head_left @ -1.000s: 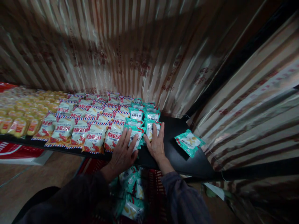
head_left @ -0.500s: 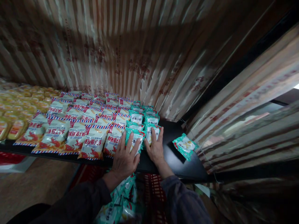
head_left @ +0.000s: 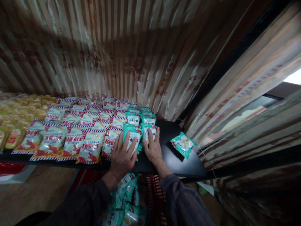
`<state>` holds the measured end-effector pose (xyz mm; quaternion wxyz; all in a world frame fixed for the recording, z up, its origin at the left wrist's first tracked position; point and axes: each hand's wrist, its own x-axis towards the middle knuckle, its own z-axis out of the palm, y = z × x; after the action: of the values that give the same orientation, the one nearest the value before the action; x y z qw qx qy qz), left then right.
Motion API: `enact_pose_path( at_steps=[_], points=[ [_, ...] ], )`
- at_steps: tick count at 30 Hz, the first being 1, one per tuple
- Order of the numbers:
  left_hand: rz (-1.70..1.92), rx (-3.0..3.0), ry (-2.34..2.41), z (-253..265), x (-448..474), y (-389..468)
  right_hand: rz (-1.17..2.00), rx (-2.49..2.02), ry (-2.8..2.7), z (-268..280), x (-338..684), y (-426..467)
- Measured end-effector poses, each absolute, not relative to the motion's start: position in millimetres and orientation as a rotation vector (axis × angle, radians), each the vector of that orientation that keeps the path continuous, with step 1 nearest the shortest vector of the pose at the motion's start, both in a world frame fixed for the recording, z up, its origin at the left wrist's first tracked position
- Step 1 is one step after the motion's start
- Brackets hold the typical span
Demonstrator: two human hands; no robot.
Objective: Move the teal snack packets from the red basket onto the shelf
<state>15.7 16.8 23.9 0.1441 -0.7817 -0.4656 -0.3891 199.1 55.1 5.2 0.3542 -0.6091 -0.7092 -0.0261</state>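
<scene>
My left hand (head_left: 124,157) lies with fingers spread on the front of a green-and-white snack bag (head_left: 133,134) near the shelf's front edge. Beside it, my right hand (head_left: 152,149) rests, fingers apart, against the face of a neighbouring green snack bag (head_left: 146,131). Both bags lean back at the front of two short rows of the same kind. One more green bag (head_left: 184,142) lies flat and askew on the black shelf (head_left: 168,164), right of my right hand. Directly left of my left hand are rows of white snack bags (head_left: 91,146) with striped edges.
Yellow wrapped packages (head_left: 16,136) fill the shelf's far left. Below the shelf, a red crate (head_left: 155,191) stands by loose green bags (head_left: 130,213). Striped plastic sheeting (head_left: 113,50) hangs behind and on the right, where a thin wire (head_left: 203,153) dangles.
The view has shifted slightly, so the shelf appears a little further left and lower. Both hands stay on the same two green bags, with little movement against them.
</scene>
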Motion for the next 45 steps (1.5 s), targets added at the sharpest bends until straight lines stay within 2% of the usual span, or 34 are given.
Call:
enact_pose_path(
  at_steps=[10,20,27,34,45],
  points=[
    [-1.07,-2.269,-1.33,17.9,16.1,20.2,-0.058,-1.563,-1.791,7.0,198.0,55.0],
    [-1.067,-2.22,-1.326,15.8,17.8,20.6,-0.185,-1.565,-1.727,-1.0,190.9,56.6],
    [-1.061,-2.222,-1.329,16.7,18.2,20.4,-0.06,-1.586,-1.722,-2.5,192.9,57.5],
    [-1.03,-2.202,-1.312,15.5,19.1,21.4,0.059,-1.625,-1.394,-0.1,199.7,66.3],
    [-1.033,-2.207,-1.248,13.9,20.6,23.4,0.285,-1.604,-1.464,10.2,197.1,67.6]
  ],
)
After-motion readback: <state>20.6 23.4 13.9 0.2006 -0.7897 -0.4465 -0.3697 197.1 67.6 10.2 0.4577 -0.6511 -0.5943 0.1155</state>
